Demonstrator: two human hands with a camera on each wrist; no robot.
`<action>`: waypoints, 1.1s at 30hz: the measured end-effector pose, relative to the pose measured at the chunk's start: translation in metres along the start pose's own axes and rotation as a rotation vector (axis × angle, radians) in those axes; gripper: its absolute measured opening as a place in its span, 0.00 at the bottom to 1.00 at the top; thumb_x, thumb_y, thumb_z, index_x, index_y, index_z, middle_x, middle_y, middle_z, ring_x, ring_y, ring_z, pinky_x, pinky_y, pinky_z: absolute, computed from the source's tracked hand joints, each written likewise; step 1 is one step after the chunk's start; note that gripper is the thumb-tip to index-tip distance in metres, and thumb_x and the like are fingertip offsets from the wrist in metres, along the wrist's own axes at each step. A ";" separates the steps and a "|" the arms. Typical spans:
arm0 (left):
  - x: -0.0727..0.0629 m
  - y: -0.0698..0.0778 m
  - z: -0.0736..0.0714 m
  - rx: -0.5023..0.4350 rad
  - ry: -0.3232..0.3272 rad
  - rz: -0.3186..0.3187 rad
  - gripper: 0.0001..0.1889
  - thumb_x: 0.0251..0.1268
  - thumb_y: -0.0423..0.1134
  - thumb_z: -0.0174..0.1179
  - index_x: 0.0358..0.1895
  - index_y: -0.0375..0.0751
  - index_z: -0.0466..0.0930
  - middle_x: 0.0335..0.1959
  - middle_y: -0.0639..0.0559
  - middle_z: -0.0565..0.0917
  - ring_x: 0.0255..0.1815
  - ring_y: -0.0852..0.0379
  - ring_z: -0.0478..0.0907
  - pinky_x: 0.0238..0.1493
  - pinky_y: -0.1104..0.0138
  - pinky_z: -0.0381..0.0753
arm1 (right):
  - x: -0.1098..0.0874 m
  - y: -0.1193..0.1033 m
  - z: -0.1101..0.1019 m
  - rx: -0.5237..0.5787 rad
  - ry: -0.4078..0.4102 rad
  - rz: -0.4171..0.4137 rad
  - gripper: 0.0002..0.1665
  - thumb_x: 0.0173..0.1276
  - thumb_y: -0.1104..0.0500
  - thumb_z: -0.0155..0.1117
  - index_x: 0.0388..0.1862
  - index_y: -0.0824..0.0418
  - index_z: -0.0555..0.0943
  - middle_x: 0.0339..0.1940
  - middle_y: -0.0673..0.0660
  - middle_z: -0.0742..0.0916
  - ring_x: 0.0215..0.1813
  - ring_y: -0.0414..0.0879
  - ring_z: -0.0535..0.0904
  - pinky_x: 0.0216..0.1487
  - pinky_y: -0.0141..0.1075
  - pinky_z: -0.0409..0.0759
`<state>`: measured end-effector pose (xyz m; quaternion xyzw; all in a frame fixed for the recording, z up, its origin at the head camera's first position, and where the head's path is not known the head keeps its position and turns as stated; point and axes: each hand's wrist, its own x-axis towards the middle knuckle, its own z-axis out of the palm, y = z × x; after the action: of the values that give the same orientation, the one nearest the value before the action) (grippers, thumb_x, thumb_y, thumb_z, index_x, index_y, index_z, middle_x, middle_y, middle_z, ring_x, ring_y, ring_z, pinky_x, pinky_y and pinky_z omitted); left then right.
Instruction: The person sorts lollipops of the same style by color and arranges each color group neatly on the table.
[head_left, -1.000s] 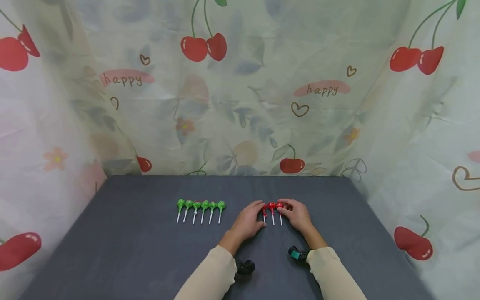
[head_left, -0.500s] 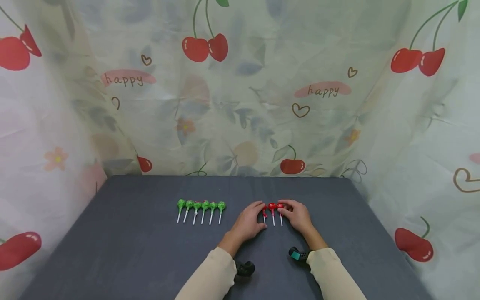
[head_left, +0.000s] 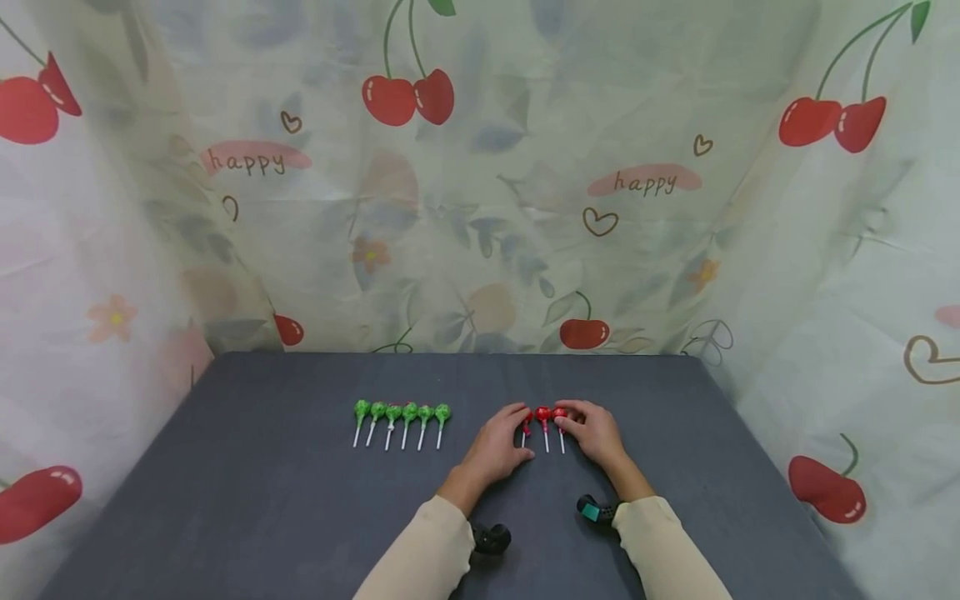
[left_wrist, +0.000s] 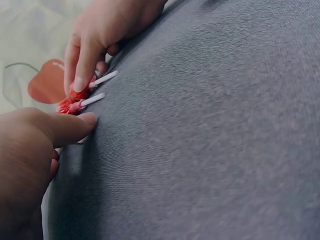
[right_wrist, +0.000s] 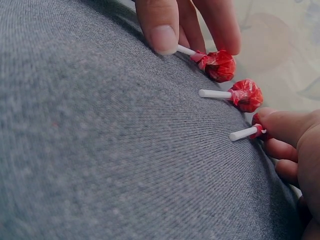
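Three red-wrapped lollipops with white sticks lie side by side on the dark table, heads away from me. My left hand [head_left: 497, 443] holds the leftmost red lollipop [right_wrist: 218, 65], its thumb by the stick and a fingertip at the wrapped head. My right hand [head_left: 596, 429] pinches the head of the rightmost red lollipop [right_wrist: 245, 133] between thumb and fingers. Between the two hands, the middle red lollipop [head_left: 543, 415] lies untouched. In the left wrist view, my left hand hides its own lollipop almost wholly.
Several green lollipops [head_left: 409, 412] lie in an even row to the left. The table [head_left: 262, 500] has a dark cloth surface. A cherry-print curtain [head_left: 480, 250] hangs behind it and at both sides. Black wrist cameras [head_left: 491, 538] sit under the cream sleeves [head_left: 423, 546].
The leftmost red lollipop has shifted slightly left and tilted a little within my left hand. My right hand and the green row look unchanged.
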<state>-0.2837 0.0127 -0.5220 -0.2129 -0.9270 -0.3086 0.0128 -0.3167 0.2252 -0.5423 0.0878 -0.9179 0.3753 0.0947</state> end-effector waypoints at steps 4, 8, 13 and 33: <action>0.000 -0.003 -0.003 -0.015 0.000 0.046 0.36 0.54 0.40 0.73 0.67 0.39 0.71 0.69 0.48 0.70 0.68 0.51 0.66 0.66 0.58 0.66 | 0.000 0.000 0.000 0.005 0.001 0.001 0.16 0.63 0.56 0.71 0.49 0.58 0.86 0.28 0.49 0.80 0.30 0.43 0.73 0.33 0.37 0.70; 0.002 -0.007 -0.006 -0.025 -0.029 0.071 0.35 0.54 0.38 0.72 0.67 0.39 0.72 0.69 0.48 0.70 0.69 0.51 0.66 0.66 0.59 0.65 | 0.000 0.000 -0.001 0.000 -0.007 0.003 0.16 0.63 0.56 0.71 0.49 0.58 0.86 0.28 0.49 0.80 0.30 0.44 0.73 0.33 0.38 0.70; 0.004 -0.010 -0.008 0.004 -0.042 0.089 0.34 0.53 0.37 0.73 0.66 0.40 0.73 0.68 0.48 0.71 0.68 0.50 0.66 0.66 0.58 0.65 | 0.000 0.000 -0.001 -0.007 -0.020 0.020 0.16 0.64 0.56 0.70 0.50 0.58 0.85 0.28 0.49 0.79 0.30 0.44 0.72 0.33 0.38 0.70; 0.001 -0.009 -0.003 0.012 0.020 0.053 0.33 0.54 0.41 0.73 0.66 0.42 0.74 0.67 0.50 0.72 0.67 0.51 0.67 0.65 0.58 0.66 | 0.000 -0.002 -0.001 -0.001 -0.014 0.024 0.16 0.64 0.56 0.70 0.50 0.58 0.86 0.28 0.49 0.80 0.30 0.44 0.73 0.33 0.38 0.70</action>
<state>-0.2885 0.0050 -0.5245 -0.2341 -0.9226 -0.3049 0.0317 -0.3159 0.2245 -0.5407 0.0792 -0.9197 0.3754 0.0837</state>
